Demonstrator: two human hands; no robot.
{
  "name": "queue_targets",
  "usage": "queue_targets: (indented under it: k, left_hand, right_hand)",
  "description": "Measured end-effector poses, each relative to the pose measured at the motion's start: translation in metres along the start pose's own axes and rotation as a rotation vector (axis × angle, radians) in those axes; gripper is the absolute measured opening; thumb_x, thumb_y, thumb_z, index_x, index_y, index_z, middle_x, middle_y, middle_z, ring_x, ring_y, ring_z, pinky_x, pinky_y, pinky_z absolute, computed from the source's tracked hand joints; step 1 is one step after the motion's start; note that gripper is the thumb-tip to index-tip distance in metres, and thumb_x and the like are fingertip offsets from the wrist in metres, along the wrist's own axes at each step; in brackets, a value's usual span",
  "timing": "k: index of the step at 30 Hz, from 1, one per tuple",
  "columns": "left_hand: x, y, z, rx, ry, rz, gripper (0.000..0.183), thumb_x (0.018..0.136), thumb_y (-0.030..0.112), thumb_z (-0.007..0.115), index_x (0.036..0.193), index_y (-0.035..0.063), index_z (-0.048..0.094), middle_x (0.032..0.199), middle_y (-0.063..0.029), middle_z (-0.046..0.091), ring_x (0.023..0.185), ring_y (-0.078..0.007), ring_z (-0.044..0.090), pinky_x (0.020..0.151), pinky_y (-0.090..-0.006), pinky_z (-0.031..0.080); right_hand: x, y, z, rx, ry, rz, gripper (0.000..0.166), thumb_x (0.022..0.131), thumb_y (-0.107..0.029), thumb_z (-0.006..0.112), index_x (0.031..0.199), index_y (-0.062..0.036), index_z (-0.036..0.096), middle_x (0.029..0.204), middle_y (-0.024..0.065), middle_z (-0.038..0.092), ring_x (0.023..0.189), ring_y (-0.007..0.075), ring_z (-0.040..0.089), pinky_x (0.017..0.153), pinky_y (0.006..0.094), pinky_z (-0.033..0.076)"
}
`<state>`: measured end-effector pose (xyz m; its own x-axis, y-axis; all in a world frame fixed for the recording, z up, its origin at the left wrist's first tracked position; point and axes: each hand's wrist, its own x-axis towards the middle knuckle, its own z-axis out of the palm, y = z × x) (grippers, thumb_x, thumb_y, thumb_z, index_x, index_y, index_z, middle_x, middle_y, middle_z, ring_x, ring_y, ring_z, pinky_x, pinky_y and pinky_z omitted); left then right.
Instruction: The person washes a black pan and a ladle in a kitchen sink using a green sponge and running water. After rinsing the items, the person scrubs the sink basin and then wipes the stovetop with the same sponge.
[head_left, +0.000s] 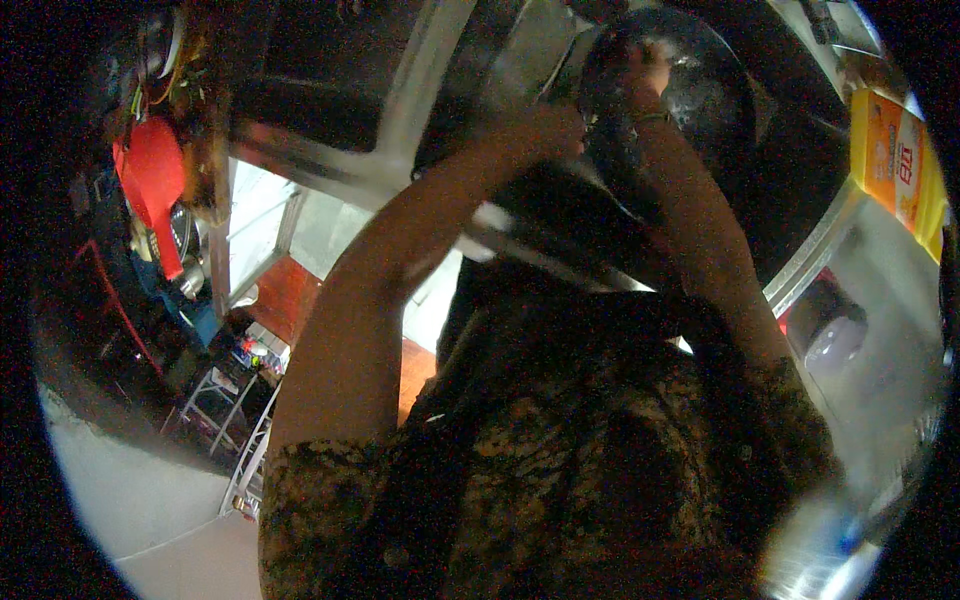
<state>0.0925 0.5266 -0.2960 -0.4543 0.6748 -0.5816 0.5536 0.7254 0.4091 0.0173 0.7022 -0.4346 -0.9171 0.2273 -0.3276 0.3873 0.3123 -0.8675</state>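
Note:
A large dark round pan, which looks like a wok (709, 97), is tilted before me at the top of the view. My right hand (649, 71) reaches over its dark inner face; the fingers are blurred, and I cannot make out whether they hold anything. Near the pan's left edge is my left hand (551, 129), dim and smeared by motion. Whether it grips the edge is hidden in the shadow. A band circles my right wrist. Below both arms runs a pale metal counter edge (555, 259).
On the right stands a yellow container with an orange label (892, 161), beside a grey metal surface (892, 300). A red plastic scoop or dipper (154, 169) hangs at the left among other utensils. Lower left, a metal rack (217, 397) holds assorted items.

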Motion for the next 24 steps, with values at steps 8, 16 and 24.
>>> queue_targets:
  k: [8, 16, 24]
  left_hand:
    - [-0.018, 0.008, -0.003, -0.275, -0.085, -0.153, 0.038, 0.073, 0.035, 0.051, 0.085, 0.0001, 0.058, 0.083, -0.0179, 0.058, 0.075, -0.0334, 0.057, 0.068, -0.0454, 0.044]
    - [-0.009, 0.016, -0.002, -0.467, -0.013, -0.235, 0.030, 0.073, 0.030, 0.051, 0.083, 0.0024, 0.060, 0.086, -0.0174, 0.058, 0.083, -0.0308, 0.056, 0.074, -0.0425, 0.044]
    - [-0.004, 0.009, -0.002, -0.441, 0.055, -0.103, 0.034, 0.071, 0.030, 0.051, 0.076, -0.0021, 0.059, 0.075, -0.0205, 0.057, 0.071, -0.0339, 0.056, 0.066, -0.0449, 0.043]
  right_hand:
    - [-0.099, -0.030, -0.007, -0.045, -0.342, -0.095, 0.025, 0.076, -0.015, 0.058, 0.095, -0.0026, 0.050, 0.094, 0.0093, 0.053, 0.077, 0.0187, 0.053, 0.062, 0.0301, 0.047]
    - [-0.041, -0.041, -0.010, -0.294, -0.257, -0.106, 0.031, 0.077, -0.017, 0.057, 0.100, 0.0001, 0.048, 0.091, 0.0110, 0.055, 0.071, 0.0221, 0.056, 0.062, 0.0332, 0.048]
    - [-0.017, -0.053, -0.013, -0.593, -0.139, 0.046, 0.030, 0.071, -0.009, 0.061, 0.100, -0.0072, 0.053, 0.090, 0.0075, 0.059, 0.070, 0.0199, 0.057, 0.062, 0.0357, 0.045]
